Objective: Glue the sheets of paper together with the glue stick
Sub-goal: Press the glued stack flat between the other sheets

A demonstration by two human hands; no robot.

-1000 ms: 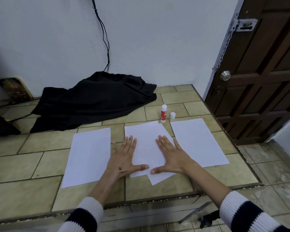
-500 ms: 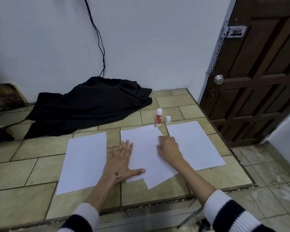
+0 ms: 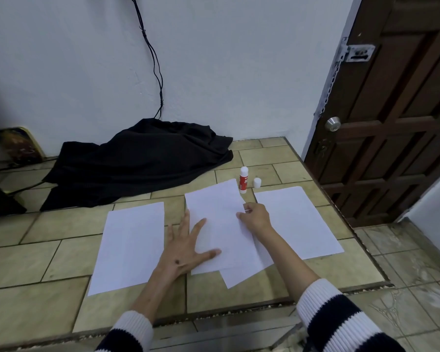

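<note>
Two overlapping white sheets lie in the middle of the tiled counter: the top sheet (image 3: 217, 224) sits askew over a lower sheet (image 3: 241, 275) whose corner sticks out at the front. My left hand (image 3: 186, 250) lies flat with spread fingers on the top sheet's left part. My right hand (image 3: 254, 215) pinches that sheet's right edge, which is lifted slightly. A single sheet (image 3: 131, 246) lies to the left, another (image 3: 297, 219) to the right. The red-and-white glue stick (image 3: 243, 180) stands upright behind the sheets, uncapped, with its white cap (image 3: 257, 182) beside it.
A black cloth (image 3: 137, 161) is heaped at the back against the wall, with a cable (image 3: 154, 62) hanging above it. A dark wooden door (image 3: 396, 118) stands at the right. The counter's front edge (image 3: 214, 316) runs just past my wrists.
My right hand went from lying flat on the paper to curling at the top sheet's right edge and pinching it, raising that edge. My left hand stayed flat. The camera shifted slightly.
</note>
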